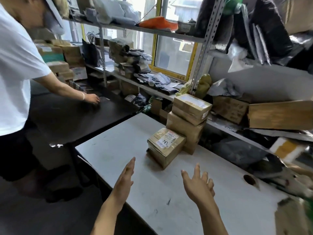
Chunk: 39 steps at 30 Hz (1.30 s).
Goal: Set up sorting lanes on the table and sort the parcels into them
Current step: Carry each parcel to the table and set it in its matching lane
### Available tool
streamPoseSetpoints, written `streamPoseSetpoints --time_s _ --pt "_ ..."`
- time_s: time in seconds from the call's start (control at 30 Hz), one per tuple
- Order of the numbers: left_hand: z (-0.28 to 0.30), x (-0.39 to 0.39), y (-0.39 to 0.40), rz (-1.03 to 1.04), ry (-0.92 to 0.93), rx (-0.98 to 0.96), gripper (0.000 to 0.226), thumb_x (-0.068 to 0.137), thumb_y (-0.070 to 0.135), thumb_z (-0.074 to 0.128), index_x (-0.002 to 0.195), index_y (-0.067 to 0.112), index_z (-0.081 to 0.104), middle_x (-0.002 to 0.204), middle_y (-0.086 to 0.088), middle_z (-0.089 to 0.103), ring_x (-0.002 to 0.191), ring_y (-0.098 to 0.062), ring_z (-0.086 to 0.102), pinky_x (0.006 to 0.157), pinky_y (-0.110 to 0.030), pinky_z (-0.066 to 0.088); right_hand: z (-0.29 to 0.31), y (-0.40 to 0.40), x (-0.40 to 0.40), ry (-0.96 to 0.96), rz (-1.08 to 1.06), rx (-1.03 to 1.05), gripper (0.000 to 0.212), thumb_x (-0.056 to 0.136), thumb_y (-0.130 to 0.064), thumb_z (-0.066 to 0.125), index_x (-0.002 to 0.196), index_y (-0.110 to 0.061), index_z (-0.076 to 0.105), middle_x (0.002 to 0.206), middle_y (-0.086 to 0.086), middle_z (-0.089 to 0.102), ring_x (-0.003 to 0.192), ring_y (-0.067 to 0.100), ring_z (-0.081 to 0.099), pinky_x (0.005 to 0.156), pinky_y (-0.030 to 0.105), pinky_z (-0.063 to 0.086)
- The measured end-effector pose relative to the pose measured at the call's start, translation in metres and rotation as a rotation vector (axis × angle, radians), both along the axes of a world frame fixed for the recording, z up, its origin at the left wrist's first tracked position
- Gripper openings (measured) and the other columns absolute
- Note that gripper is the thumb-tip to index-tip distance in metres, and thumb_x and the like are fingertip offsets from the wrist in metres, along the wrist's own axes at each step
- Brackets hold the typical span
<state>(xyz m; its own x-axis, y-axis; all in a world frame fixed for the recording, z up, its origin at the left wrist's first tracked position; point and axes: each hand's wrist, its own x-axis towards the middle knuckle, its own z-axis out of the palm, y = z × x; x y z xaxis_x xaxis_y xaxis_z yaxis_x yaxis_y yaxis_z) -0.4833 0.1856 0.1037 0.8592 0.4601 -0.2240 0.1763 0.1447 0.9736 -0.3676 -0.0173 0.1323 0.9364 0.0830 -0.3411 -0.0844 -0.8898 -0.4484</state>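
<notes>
- Left hand [126, 175]: fingers straight and together, grip holding nothing, raised over the white desk [118, 150].
- Right hand [198, 182]: fingers spread, grip holding nothing.
- Labelled parcel [165, 146] lies on the desk just beyond both hands, against a stack of boxes [188, 116].

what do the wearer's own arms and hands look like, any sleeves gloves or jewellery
Both forearms are bare as far as the bottom edge of the picture, with no sleeve in view. The left hand and the right hand wear no gloves. No ring, watch or bracelet shows on either hand or wrist. The fingers are slim with short nails, as far as the slight blur lets one tell.
</notes>
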Motion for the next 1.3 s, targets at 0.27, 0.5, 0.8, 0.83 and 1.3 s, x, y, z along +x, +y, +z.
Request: streamPoseSetpoints --time_s 0.27,0.5,0.8,0.83,1.3 --pt "-0.002 0.102 0.067 -0.052 0.100 0.048 0.056 0.102 0.061 0.029 0.154 0.040 0.032 0.159 0.014 0.033 0.142 -0.014 0.038 0.116 -0.040 0.034 -0.028 0.065 0.116 0.081 -0.138 0.235 0.081 0.101 -0.068 0.031 0.163 -0.033 -0.007 0.171 0.012 -0.002 0.155 0.040 0.002 0.123 0.054 0.011" --pt "-0.004 0.220 0.097 -0.168 0.178 0.171 0.065 0.092 0.071 0.029 0.150 0.042 0.035 0.158 0.016 0.032 0.145 -0.014 0.035 0.120 -0.046 0.029 -0.064 0.085 0.206 0.192 -0.370 0.579 0.085 0.101 -0.061 0.044 0.163 -0.034 -0.008 0.172 0.008 0.003 0.156 0.035 0.014 0.123 0.056 0.023" --pt "-0.041 0.325 0.109 -0.257 0.342 0.210 0.023 0.107 0.041 0.035 0.110 0.036 0.057 0.102 0.018 0.058 0.089 0.007 0.052 0.086 -0.025 0.041 -0.086 0.102 0.240 0.502 -0.559 0.772 0.075 0.100 -0.069 0.030 0.158 -0.049 -0.013 0.172 -0.003 0.007 0.153 0.040 0.021 0.113 0.067 0.035" --pt "-0.046 0.335 0.113 -0.270 0.350 0.209 0.027 0.106 0.044 0.036 0.117 0.033 0.058 0.110 0.012 0.060 0.094 0.000 0.056 0.089 -0.028 0.042 -0.085 0.105 0.244 0.521 -0.589 0.797 0.075 0.100 -0.071 0.029 0.158 -0.049 -0.013 0.172 -0.002 0.008 0.153 0.042 0.020 0.113 0.068 0.033" --pt "-0.064 0.385 0.148 -0.698 0.570 0.084 0.076 0.091 0.079 0.021 0.111 0.031 0.075 0.100 0.001 0.078 0.100 -0.019 0.072 0.084 -0.035 0.050 -0.123 0.175 0.243 0.377 -0.784 0.937 0.135 0.044 -0.112 0.024 0.155 -0.037 0.034 0.158 0.002 0.044 0.137 0.024 0.050 0.099 0.038 0.050"
